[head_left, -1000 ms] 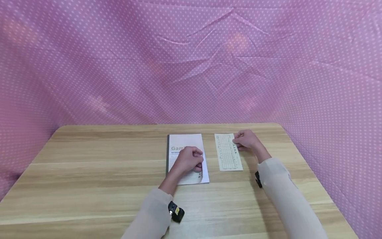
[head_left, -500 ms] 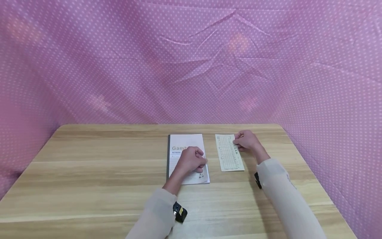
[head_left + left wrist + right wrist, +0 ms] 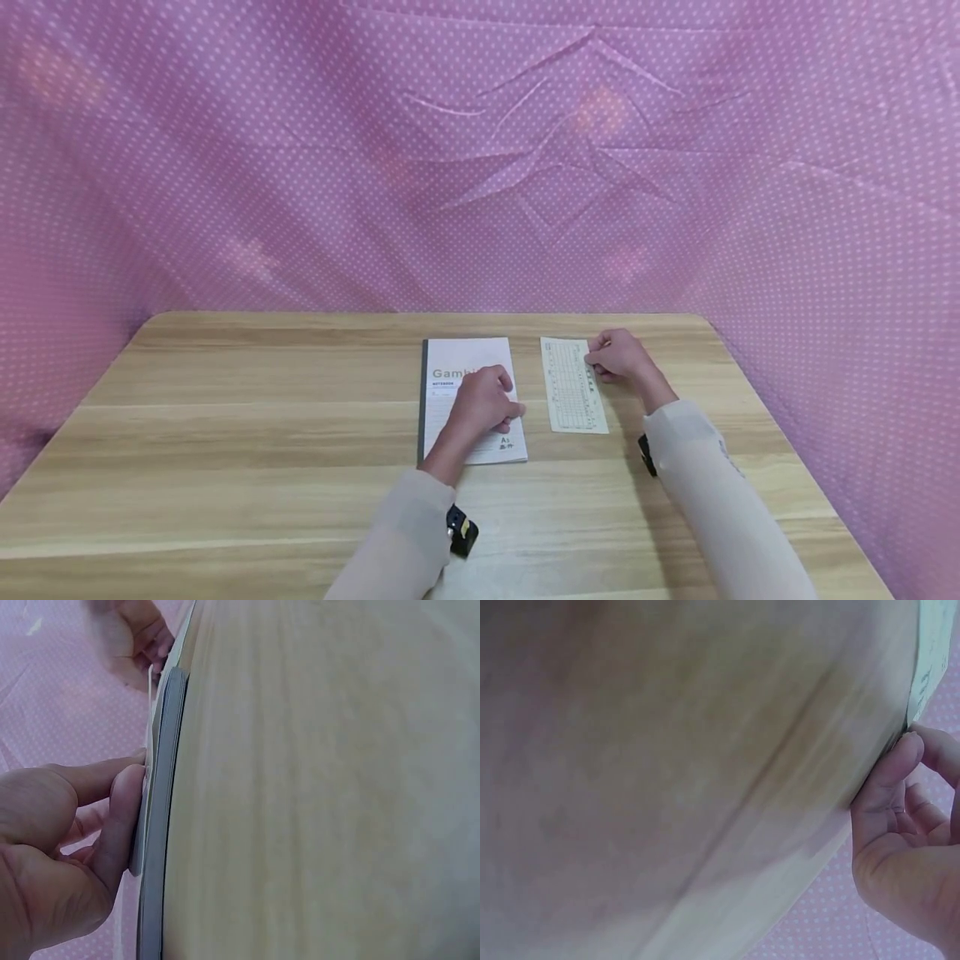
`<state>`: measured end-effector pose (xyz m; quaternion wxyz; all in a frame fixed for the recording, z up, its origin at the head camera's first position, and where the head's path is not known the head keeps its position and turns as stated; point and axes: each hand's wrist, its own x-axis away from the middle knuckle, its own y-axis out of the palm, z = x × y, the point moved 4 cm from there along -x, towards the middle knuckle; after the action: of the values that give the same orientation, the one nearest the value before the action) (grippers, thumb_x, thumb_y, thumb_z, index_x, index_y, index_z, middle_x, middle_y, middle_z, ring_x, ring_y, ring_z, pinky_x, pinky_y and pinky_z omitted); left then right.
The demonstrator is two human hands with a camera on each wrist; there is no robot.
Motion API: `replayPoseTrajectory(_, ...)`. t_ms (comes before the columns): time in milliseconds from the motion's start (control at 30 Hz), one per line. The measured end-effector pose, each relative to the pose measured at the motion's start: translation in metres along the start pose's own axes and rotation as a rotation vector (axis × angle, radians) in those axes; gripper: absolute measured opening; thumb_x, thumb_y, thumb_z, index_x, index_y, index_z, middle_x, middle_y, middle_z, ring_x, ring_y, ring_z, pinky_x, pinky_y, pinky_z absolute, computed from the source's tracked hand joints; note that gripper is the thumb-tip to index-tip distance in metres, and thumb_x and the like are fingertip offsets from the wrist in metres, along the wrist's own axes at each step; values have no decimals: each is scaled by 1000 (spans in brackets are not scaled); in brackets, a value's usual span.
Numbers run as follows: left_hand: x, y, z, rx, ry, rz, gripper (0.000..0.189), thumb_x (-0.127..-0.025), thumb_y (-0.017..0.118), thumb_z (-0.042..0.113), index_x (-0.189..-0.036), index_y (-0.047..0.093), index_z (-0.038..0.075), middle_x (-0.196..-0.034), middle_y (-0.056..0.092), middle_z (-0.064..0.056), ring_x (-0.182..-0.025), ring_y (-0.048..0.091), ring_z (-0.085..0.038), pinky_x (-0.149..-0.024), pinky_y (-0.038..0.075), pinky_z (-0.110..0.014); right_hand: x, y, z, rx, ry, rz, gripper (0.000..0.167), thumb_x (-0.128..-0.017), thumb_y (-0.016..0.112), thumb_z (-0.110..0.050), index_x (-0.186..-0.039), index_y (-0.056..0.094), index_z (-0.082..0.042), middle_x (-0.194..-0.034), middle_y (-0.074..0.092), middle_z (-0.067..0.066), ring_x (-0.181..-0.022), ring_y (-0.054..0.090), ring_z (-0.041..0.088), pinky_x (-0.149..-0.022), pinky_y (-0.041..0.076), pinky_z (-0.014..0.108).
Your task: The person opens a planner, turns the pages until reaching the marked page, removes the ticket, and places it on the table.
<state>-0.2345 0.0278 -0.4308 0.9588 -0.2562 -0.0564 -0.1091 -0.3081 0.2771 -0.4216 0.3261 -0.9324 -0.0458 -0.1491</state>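
A white notebook (image 3: 450,417) with a dark spine and "Gambol" lettering lies flat near the table's middle. Over its right half is my left hand (image 3: 483,404), fingers curled, thumb tip at the right edge. In the left wrist view, thumb and index finger meet at the notebook's cover (image 3: 151,720), which stands slightly away from the pages beneath. A pale green printed form (image 3: 572,392), a thin paper slip with a table of lines, lies to the right. My right hand (image 3: 618,357) pinches its upper right edge between thumb and index finger.
The wood-grain table (image 3: 225,417) extends to both sides and toward the front. Behind and around it hangs a pink dotted cloth (image 3: 480,183). A small black camera (image 3: 462,533) sits at the left wrist.
My left hand has shifted slightly right across the notebook, its thumb reaching past the right edge, and the curled lower corner lies flatter. My right hand stays at the form, whose lower end shifted slightly.
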Motion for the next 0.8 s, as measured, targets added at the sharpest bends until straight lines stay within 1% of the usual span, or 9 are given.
replayPoseTrajectory(100,-1,-1,1,-4,-12,-6,28,-82,82,3,-101,63,1,-62,65,-6,-45,60,-12,-49,55,-23,1,1,0,9,0,3,15,-98,63,-7,-110,60,2,-90,61,9,-73,59,15,-61,55,22)
replayPoseTrajectory(167,-1,-2,2,6,-21,-16,26,-82,81,1,-101,63,0,-60,65,-7,-45,61,-13,-49,57,-24,1,2,-1,12,-2,2,15,-99,62,-7,-111,59,1,-92,61,10,-73,59,15,-62,54,22)
replayPoseTrajectory(267,-2,-5,3,11,-41,-43,25,-81,77,-5,-102,64,0,-61,65,-8,-47,62,-14,-49,58,-25,2,2,-2,7,-5,1,17,-99,61,-7,-114,59,1,-94,61,10,-75,59,15,-62,54,22)
replayPoseTrajectory(367,-2,-8,4,18,-53,-82,28,-79,73,-9,-105,65,0,-63,66,-10,-49,63,-16,-50,58,-25,2,2,-2,13,-14,3,20,-99,61,-7,-117,58,2,-95,61,11,-75,59,15,-63,55,22)
replayPoseTrajectory(467,-1,-12,3,28,-56,-127,30,-79,73,-7,-106,66,1,-66,67,-10,-52,65,-16,-52,58,-25,2,1,-2,26,-41,-7,27,-99,60,-6,-123,56,4,-96,61,12,-75,59,16,-63,56,23)
replayPoseTrajectory(533,-1,-15,3,41,-45,-142,28,-80,75,-5,-106,66,2,-67,67,-9,-54,65,-16,-55,57,-24,2,1,-3,36,-62,-14,31,-99,60,-6,-127,54,6,-93,62,12,-73,60,16,-63,56,24)
replayPoseTrajectory(600,-2,-20,3,59,-32,-137,26,-81,75,-2,-104,67,3,-67,67,-9,-54,66,-15,-59,55,-23,3,0,-5,49,-87,-24,34,-99,60,-7,-129,53,6,-90,63,12,-71,60,17,-63,56,26)
replayPoseTrajectory(700,-1,-27,3,83,-21,-108,24,-81,76,1,-103,66,4,-65,66,-8,-53,65,-15,-65,50,-22,6,1,-8,74,-117,-30,35,-99,59,-10,-129,52,6,-86,63,12,-69,58,17,-63,55,27)
replayPoseTrajectory(800,2,-30,0,94,-26,-93,24,-82,77,4,-104,66,4,-66,66,-7,-54,64,-14,-66,50,-22,11,1,-8,114,-130,-19,34,-100,59,-14,-128,54,5,-90,65,13,-73,59,19,-66,54,29)
